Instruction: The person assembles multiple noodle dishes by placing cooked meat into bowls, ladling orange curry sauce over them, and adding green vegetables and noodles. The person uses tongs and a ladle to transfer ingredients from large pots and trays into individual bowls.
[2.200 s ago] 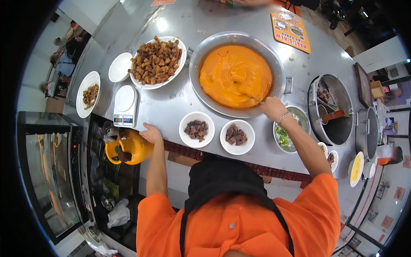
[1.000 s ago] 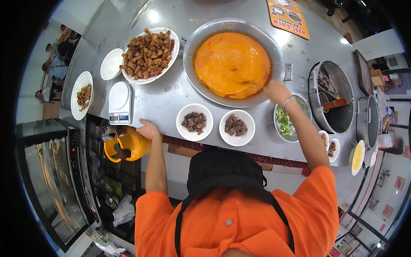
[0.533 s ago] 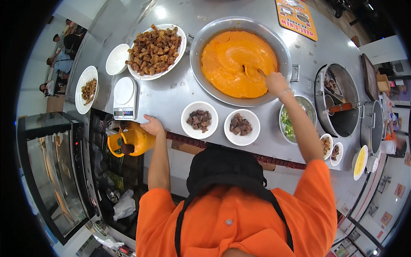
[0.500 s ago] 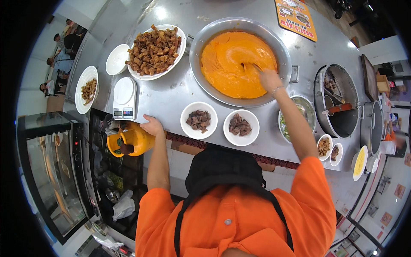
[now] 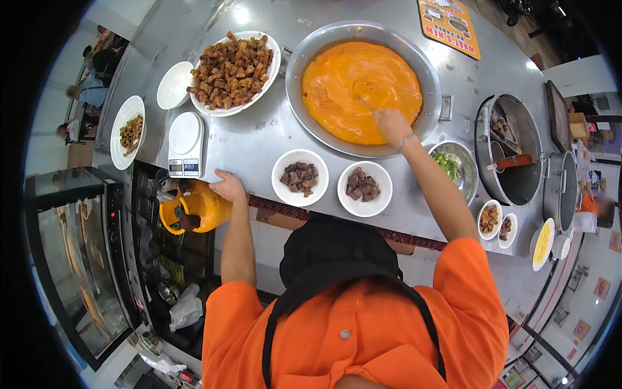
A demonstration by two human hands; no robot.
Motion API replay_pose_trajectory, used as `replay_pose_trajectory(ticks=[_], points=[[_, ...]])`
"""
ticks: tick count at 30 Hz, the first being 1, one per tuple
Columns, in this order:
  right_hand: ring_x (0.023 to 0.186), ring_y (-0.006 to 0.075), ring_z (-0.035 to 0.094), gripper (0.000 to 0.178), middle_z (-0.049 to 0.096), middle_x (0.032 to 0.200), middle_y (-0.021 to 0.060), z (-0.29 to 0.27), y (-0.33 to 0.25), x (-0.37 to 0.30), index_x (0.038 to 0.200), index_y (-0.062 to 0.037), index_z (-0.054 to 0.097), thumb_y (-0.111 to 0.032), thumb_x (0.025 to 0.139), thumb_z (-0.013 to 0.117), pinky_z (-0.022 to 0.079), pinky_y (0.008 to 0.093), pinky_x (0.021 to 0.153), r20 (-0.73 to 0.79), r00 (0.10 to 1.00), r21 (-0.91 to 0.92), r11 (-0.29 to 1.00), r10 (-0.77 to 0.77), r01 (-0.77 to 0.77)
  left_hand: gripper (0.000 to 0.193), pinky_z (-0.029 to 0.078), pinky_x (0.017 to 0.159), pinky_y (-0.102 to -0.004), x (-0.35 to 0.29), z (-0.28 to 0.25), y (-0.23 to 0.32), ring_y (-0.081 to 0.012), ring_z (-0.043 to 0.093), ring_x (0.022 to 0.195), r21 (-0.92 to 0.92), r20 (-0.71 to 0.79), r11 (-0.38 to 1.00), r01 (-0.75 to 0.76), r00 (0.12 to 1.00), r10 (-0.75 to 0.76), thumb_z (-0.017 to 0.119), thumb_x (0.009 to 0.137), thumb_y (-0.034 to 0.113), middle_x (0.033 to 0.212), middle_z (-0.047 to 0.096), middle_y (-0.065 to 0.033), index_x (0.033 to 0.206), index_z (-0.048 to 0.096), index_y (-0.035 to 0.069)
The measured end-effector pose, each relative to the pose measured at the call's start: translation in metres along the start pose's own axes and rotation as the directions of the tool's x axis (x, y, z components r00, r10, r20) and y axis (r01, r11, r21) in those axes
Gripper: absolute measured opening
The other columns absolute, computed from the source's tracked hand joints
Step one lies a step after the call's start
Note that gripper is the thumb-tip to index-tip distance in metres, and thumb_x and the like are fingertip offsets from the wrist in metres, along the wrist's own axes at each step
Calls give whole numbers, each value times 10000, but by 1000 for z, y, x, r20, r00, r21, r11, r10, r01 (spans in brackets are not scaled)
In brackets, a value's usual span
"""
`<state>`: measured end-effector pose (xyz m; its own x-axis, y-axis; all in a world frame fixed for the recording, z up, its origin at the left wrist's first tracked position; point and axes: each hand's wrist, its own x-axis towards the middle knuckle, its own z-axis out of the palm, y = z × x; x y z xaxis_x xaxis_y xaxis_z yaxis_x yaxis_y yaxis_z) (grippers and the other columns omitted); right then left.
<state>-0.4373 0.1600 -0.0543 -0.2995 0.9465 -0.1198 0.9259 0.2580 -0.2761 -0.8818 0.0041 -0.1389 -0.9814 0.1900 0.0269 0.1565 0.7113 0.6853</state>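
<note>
Steel counter (image 5: 253, 146) ran full width in front of me. Lg. round metal pan (image 5: 296, 97) sat on it, far side of ctr, filled w/ thick orange sauce (image 5: 353, 65), surface swirled. R forearm (image 5: 444, 194) came in from lower R, angled up & L, passing over near edge of metal bowl (image 5: 467, 176) (chopped greens inside) & over pan's near rim. L forearm (image 5: 238, 246) ran nearly straight fwd to counter edge. White plate (image 5: 276, 55) heaped w/ browned cubes: just L of pan. White scale (image 5: 186, 144): nr edge, just beyond L hand. Two white bowls w/ dark chunks, L one (image 5: 297, 199) & R one (image 5: 363, 209), lay between my hands, nr side of pan.

R hand (image 5: 391, 126): above sauce, back of hand up, fingers clamped tog. on thin utensil (image 5: 367, 104). L hand (image 5: 228, 186): at counter edge, thumb & fingers apart, no utensil in it.

Utensil: inside pan, long axis slanting fwd & L from fist, tip end pointing to pan's middle, sunk in sauce; head shape hidden, couldn't tell type.
</note>
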Motion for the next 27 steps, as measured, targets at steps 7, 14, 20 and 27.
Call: replay_pose_trajectory(ticks=[7,14,20,27], points=[[821,402,655,260,657,867,259,-66,42,-52,851,47,672,-194,860,575,537,459,734,129,990,-220,975,49,-20,717,402,933,-526,-2,3,0,-493,504,1092,-22,21,1000,3,1000,-3,443,941,508,1157,516,-349,1241,402,-142],[818,416,657,279,664,832,251,-23,-7,-34,843,39,682,-215,864,568,542,460,740,95,992,-14,997,83,-82,716,404,931,-526,2,0,-2,-493,505,1092,0,7,1000,11,1000,-11,450,941,502,1157,516,-351,1250,397,-142],[813,409,661,333,663,806,262,-74,35,-61,810,39,686,-257,885,555,535,474,750,123,984,-143,984,127,-109,710,411,922,-528,-6,2,2,-496,507,1084,-17,4,1000,18,1000,-17,449,940,500,1156,517,-350,1254,398,-134],[804,415,652,304,655,791,255,1,3,-16,829,30,681,-238,884,549,535,479,738,21,996,62,994,90,-91,696,405,927,-531,-2,-5,4,-491,503,1091,22,2,999,47,999,-47,447,938,505,1155,517,-339,1230,408,-125]])
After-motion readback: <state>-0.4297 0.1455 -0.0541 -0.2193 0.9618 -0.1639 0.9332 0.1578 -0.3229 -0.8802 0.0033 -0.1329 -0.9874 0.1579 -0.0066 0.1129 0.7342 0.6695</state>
